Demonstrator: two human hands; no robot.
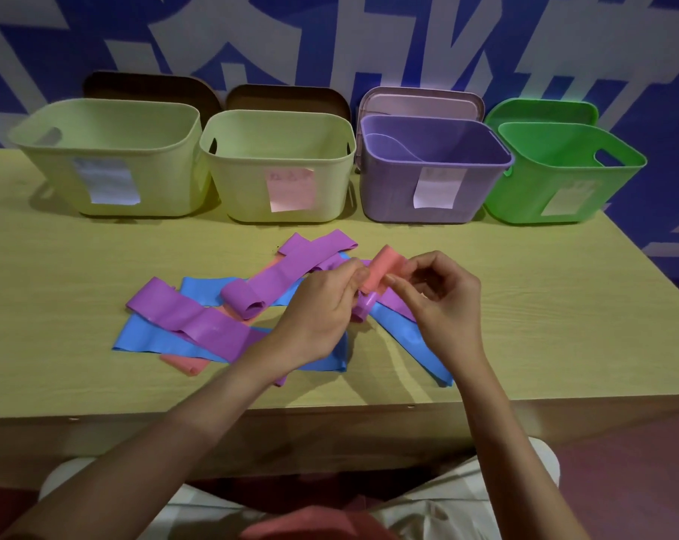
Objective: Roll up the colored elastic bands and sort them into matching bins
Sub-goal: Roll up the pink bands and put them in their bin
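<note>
A: Salmon-pink flat elastic band (380, 275), partly rolled, pinched between left hand (322, 305) and right hand (439, 294), above the wooden surface (76, 267).

B: Axis?

A: Tilted, upper end toward the purple plastic bin (427, 189). Beneath it, loose purple, blue and pink bands (197, 321).

Four bins in a row at 12 o'clock: two pale yellow-green bins (108, 157) (277, 165), a purple bin (433, 173) at 1, a bright green bin (563, 177) at 2. Labels: white label (110, 181), pink label (291, 189), white on the other two. Wall (330, 40) blue with grey-white block pattern. Table (57, 305) light wood grain. Mid-table bands: purple bands (197, 321), blue bands (154, 341), a salmon-pink band (182, 364) at 7. Salmon-pink roll (380, 272) at centre between both hands.
</note>
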